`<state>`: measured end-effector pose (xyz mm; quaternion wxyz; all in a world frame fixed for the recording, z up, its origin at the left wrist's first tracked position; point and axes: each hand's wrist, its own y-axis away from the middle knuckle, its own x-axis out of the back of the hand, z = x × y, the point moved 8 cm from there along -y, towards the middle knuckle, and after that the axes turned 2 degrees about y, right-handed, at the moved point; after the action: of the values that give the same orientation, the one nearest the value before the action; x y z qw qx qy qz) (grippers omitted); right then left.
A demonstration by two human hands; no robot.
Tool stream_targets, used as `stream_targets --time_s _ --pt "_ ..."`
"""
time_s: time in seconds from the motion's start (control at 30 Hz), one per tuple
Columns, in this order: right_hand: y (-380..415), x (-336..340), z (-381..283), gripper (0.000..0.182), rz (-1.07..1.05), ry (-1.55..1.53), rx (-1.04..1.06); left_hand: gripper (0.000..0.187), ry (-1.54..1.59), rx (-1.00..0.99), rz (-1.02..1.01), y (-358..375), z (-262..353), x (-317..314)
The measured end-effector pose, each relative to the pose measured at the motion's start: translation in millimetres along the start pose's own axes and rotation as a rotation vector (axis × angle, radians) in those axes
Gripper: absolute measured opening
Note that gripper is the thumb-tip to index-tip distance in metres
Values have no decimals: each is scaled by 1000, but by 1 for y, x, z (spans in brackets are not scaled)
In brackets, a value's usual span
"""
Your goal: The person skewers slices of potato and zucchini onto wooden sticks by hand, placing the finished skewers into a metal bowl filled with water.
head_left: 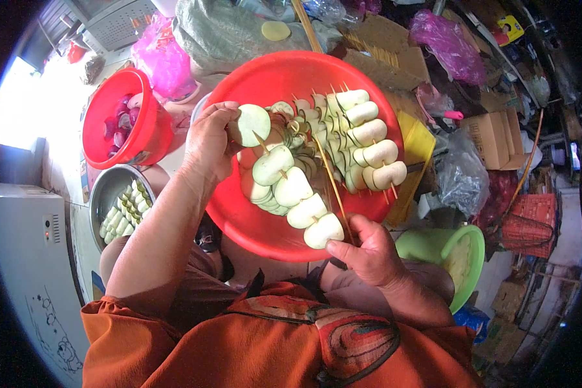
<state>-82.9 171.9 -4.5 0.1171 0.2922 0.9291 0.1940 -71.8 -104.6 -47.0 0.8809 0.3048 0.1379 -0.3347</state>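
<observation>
My left hand (208,137) pinches a round, pale green vegetable slice (253,125) by its edge. The bare tip of a bamboo skewer (261,143) touches or nearly touches that slice. Several slices are threaded below the tip, the lowest one (324,231) beside my right thumb. My right hand (372,251) is closed at the lower end of this skewer, whose end is hidden. A second, bare stick (332,178) also runs up from those fingers. Both hands are over a red basin (239,220) holding loose slices (307,165) and several filled skewers (368,132).
At the left are a red bucket (155,139) of purple pieces and a metal bowl (103,191) with more skewers. A green tub (475,258) stands at the right. Bare sticks (378,50) lie on cardboard behind the basin. A white appliance (29,258) is at far left.
</observation>
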Motion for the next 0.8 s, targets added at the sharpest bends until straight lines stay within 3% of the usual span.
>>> stream_targets --time_s 0.33,0.4,0.43,0.5,0.53,0.57,0.67,0.73,0.8 --pt "3 9 -7 23 35 -127 -38 11 22 -19 -35 8 5 -4" --pt "1 14 -14 16 98 -231 -21 9 -281 -11 -55 5 2 -2" --pt "1 15 -15 16 98 -230 -21 9 -280 -11 -56 7 1 -2" --pt "2 23 -19 16 164 -287 21 10 -686 105 -180 19 -12 -14" --pt "2 23 -19 16 165 -287 22 13 -629 27 -416 -7 -44 0" --pt "2 22 -19 15 168 -288 21 18 -1241 -171 -492 -6 -51 -3" --pt "2 23 -18 13 175 -290 20 27 -1458 -63 -489 33 -39 -28" --pt "2 23 -18 12 166 -279 30 26 -1747 -466 -320 34 -28 -35" --pt "1 25 -16 19 160 -288 30 26 -1721 -480 -366 37 -34 -44"
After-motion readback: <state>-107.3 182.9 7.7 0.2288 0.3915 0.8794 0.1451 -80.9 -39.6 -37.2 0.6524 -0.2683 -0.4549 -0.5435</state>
